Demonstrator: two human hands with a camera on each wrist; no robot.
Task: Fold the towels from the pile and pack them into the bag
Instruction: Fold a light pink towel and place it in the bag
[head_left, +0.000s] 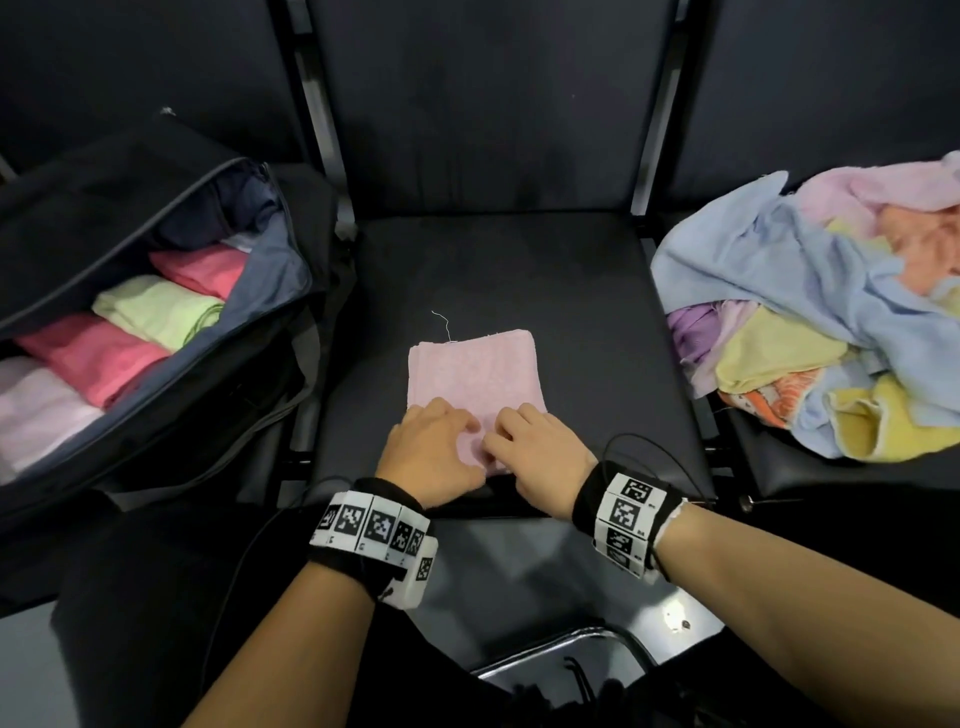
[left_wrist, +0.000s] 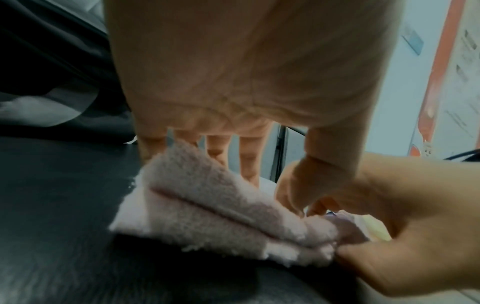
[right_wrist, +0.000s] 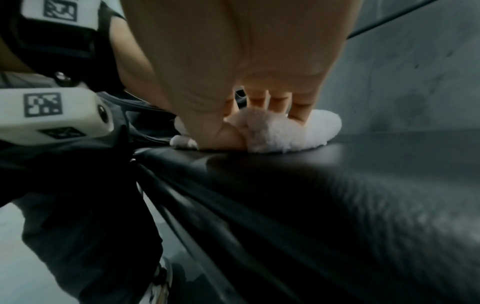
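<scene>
Pink towel lies folded into a small rectangle at the centre of the head view, on the middle black seat, with a loose thread at its upper edge. Your hands are on its lower edge, side by side. Left hand: fingers on top of the towel, thumb at the near edge; in the left wrist view the folded layers rise under your fingers, so you're pinching that edge. Right hand: thumb under, fingers curled over the same edge, also pinching; the right wrist view shows your thumb pressed against the seat with towel bunched above it.

Open black bag sits at the left of the frame on the next seat, holding folded towels in a row: pale pink, pink, light green, pink. The unfolded pile is at the right edge: blue, yellow, purple, orange, pink mixed together. Marker bands wrap both of your wrists.
</scene>
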